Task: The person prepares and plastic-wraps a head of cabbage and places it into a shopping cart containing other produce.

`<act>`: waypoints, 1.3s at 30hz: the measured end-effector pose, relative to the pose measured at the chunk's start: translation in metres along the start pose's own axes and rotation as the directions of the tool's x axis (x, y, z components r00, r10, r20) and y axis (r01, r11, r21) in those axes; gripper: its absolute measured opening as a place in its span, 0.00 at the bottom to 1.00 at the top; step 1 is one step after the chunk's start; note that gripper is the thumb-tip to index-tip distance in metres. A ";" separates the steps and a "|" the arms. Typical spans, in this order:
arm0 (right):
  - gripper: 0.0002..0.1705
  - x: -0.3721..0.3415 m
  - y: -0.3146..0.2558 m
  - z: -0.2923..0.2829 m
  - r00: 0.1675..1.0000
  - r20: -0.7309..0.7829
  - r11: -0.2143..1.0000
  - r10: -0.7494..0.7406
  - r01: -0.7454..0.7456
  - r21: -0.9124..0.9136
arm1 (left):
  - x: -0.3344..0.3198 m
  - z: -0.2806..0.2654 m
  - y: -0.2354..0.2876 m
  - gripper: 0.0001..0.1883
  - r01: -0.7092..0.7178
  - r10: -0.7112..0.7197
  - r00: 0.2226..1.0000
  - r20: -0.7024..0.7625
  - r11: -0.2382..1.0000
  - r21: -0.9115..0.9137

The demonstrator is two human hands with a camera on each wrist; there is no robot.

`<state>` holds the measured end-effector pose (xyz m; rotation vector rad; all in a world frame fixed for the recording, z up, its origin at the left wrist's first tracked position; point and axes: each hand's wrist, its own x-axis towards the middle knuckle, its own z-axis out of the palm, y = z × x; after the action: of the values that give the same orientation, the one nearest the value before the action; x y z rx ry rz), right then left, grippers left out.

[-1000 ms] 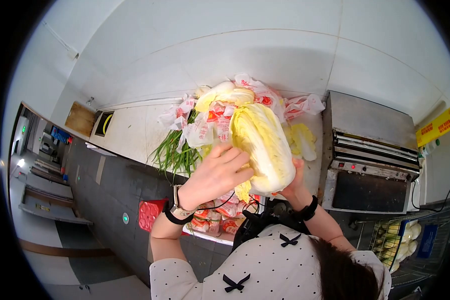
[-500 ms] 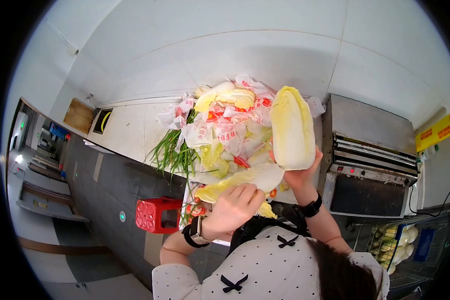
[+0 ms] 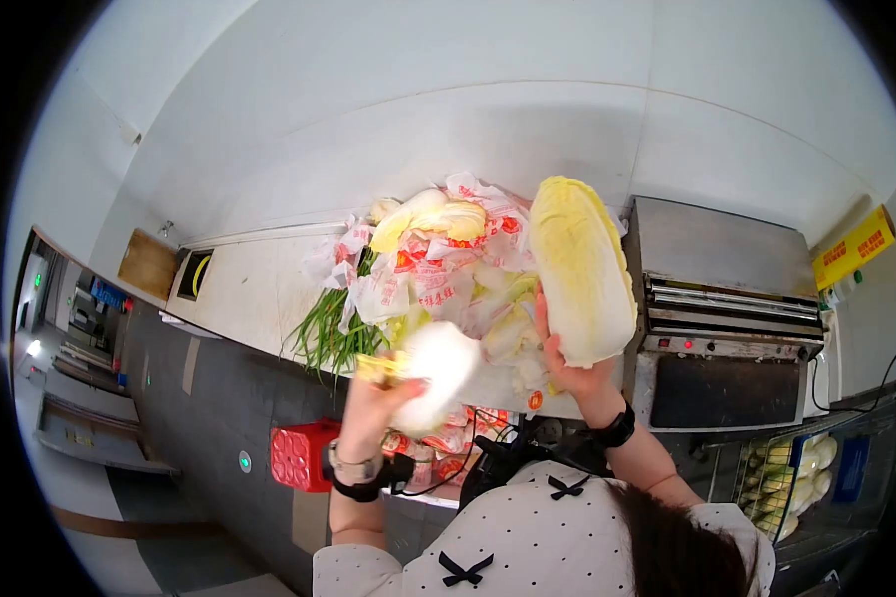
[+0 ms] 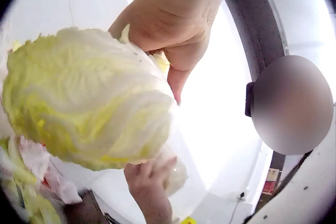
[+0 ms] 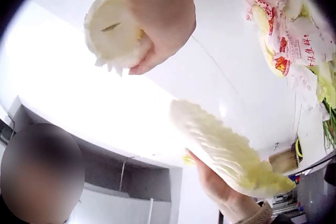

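A napa cabbage (image 3: 582, 269) stands tilted upright over the right part of the counter, its pale leaves packed tight. My right hand (image 3: 579, 378) grips it near the base; the right wrist view shows the cut stem end (image 5: 107, 32) beside my thumb. To the left, my left hand (image 3: 376, 403) holds one loose cabbage leaf (image 3: 436, 373), blurred in the head view. The left wrist view has this leaf (image 4: 86, 98) spread broad and yellow-green, covering most of the fingers. Leaf and cabbage are apart. Loose leaves (image 3: 513, 333) lie on the counter between the hands.
Printed plastic bags (image 3: 433, 284), another napa cabbage (image 3: 433, 219) and long green stalks (image 3: 331, 333) crowd the counter (image 3: 254, 284). A sealing machine (image 3: 727, 298) stands right. Below are a red stool (image 3: 304, 456) and bagged goods (image 3: 448, 438). A wire cart (image 3: 777, 488) holds more vegetables.
My left hand has peeled the leaf off the cabbage and carried it to the left. My right hand has shifted the cabbage to the right and turned it more upright.
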<state>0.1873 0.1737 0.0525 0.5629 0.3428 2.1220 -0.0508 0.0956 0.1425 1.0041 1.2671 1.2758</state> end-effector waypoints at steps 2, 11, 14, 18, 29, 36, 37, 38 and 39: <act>0.49 -0.002 -0.012 0.001 0.999 -0.005 0.999 -0.035 0.035 -0.011 | 0.020 -0.019 0.004 0.14 -0.113 0.133 0.989 -0.064 0.963 0.246; 0.53 -0.011 -0.011 0.007 0.990 0.106 0.939 0.092 -0.051 -0.341 | 0.234 -0.049 -0.014 0.32 -0.037 0.522 0.838 -0.159 0.345 0.938; 0.50 -0.014 -0.009 0.010 1.000 -0.016 0.820 -0.014 0.002 -0.573 | 0.238 0.000 -0.004 0.46 0.265 0.526 0.796 -0.298 0.140 0.954; 0.51 -0.016 -0.001 0.016 0.977 -0.066 0.519 -0.200 0.048 -0.854 | 0.205 0.013 -0.035 0.49 -0.556 0.567 0.811 0.148 0.667 0.496; 0.58 -0.001 0.025 0.005 0.961 0.103 -0.034 -0.258 0.097 -0.995 | 0.062 0.053 -0.066 0.48 0.247 -0.005 0.876 0.483 0.864 -0.438; 0.52 0.025 0.042 0.044 0.832 0.538 -0.805 -0.134 0.225 -0.549 | 0.056 0.057 -0.046 0.43 0.058 0.066 0.981 0.183 0.800 -0.597; 0.53 0.025 0.044 0.047 0.843 0.527 -0.834 -0.110 0.211 -0.511 | 0.058 0.057 -0.048 0.43 0.014 0.106 0.981 0.163 0.797 -0.604; 0.54 0.027 0.045 0.050 0.852 0.516 -0.860 -0.085 0.198 -0.470 | 0.062 0.055 -0.052 0.42 -0.030 0.148 0.979 0.143 0.791 -0.611; 0.54 0.027 0.046 0.053 0.862 0.504 -0.885 -0.063 0.186 -0.427 | 0.067 0.054 -0.058 0.41 -0.073 0.189 0.974 0.124 0.784 -0.616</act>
<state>0.1687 0.1713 0.1258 -0.8748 -1.7138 0.4968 0.0002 0.1634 0.0839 0.7152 0.5728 1.5280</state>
